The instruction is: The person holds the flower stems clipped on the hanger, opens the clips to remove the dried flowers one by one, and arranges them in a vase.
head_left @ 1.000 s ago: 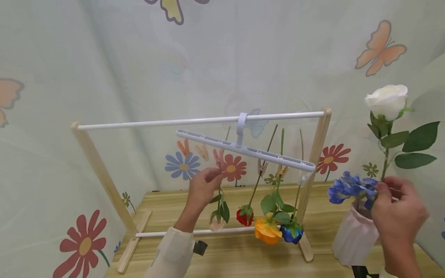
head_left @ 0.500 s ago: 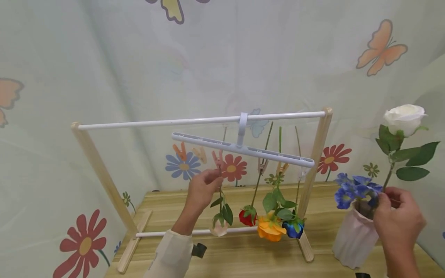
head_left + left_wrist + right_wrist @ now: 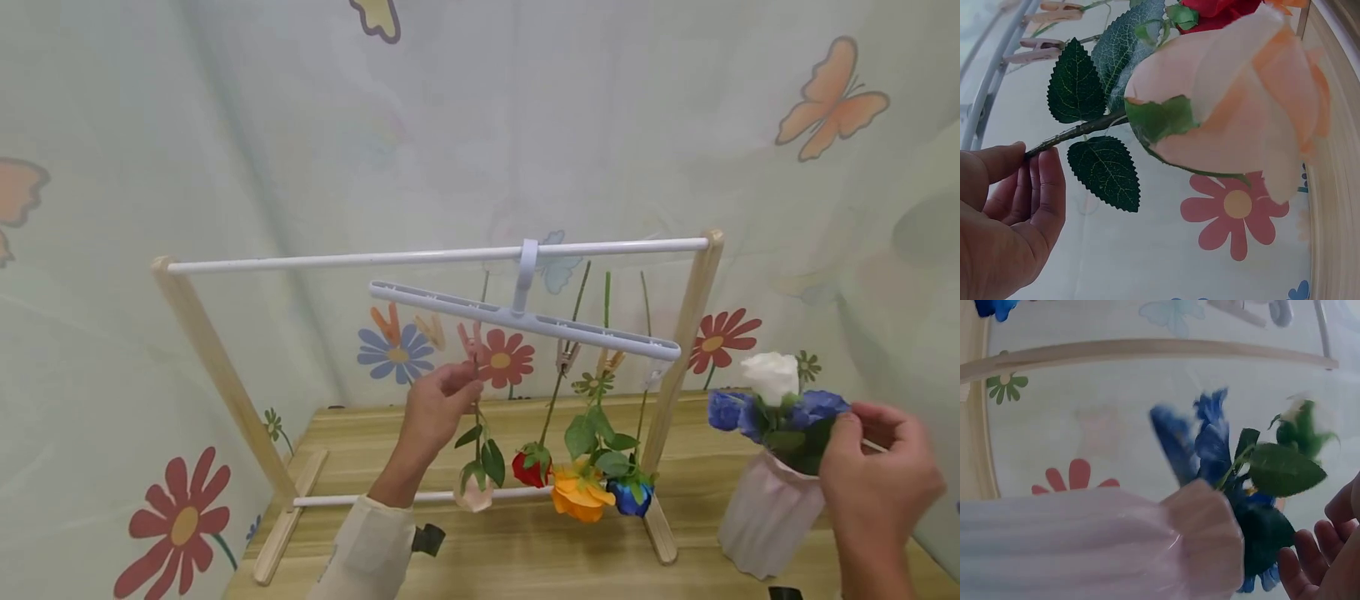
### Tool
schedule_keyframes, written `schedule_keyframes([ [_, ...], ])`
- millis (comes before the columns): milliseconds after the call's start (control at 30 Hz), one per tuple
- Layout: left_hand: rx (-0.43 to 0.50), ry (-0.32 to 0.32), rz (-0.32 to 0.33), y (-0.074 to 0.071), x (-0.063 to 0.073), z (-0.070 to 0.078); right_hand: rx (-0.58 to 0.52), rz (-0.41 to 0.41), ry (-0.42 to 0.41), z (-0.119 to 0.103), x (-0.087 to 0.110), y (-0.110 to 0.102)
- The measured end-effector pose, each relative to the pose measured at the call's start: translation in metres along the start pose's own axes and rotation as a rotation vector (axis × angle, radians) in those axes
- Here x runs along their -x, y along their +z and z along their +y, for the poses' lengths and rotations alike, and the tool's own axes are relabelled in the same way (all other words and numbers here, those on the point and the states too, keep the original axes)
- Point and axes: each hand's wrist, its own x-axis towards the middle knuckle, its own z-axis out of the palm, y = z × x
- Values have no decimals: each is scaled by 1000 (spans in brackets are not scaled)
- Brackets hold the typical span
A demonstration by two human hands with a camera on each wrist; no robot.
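Left hand (image 3: 438,408) pinches the stem (image 3: 1072,134), probably the best hold, of a light-looking, soft-petalled peach rose (image 3: 1210,109) hanging head-down below the hanger (image 3: 519,317); right hand (image 3: 881,471), blurred, seems loosely spread beside the vase (image 3: 770,517).

Pinching the dark stem (image 3: 1075,132) of a pale peach rose (image 3: 1222,106) between thumb and fingertips of the left hand (image 3: 1019,219). Partly covering a red rose (image 3: 1216,20) near the top with its big petals. Spreading serrated green leaves (image 3: 1110,172) from both sides of the stem. Glimpsing two pale clothespins (image 3: 1041,56) at upper left. Facing a printed flower (image 3: 1229,228) on the light backdrop (image 3: 1160,262), with a wooden worktop (image 3: 1338,187) along the right edge.
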Motion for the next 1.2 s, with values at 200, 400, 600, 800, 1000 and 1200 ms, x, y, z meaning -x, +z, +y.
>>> schedule_keyframes([
  [200,34,4,3,0,1,0,-41,34,-78,-22,20,3],
  [400,57,4,-3,0,2,1,-130,-22,-189,-35,42,15],
  [600,59,16,-10,1,4,0,-219,-125,-377,-50,72,31],
  [800,81,-9,-13,2,6,1,-240,-295,-483,-65,98,57],
  [1000,106,10,-16,4,8,2,-292,-416,-523,-78,118,80],
  [1200,139,36,-26,3,9,2,-282,-531,-552,-95,135,94],
])
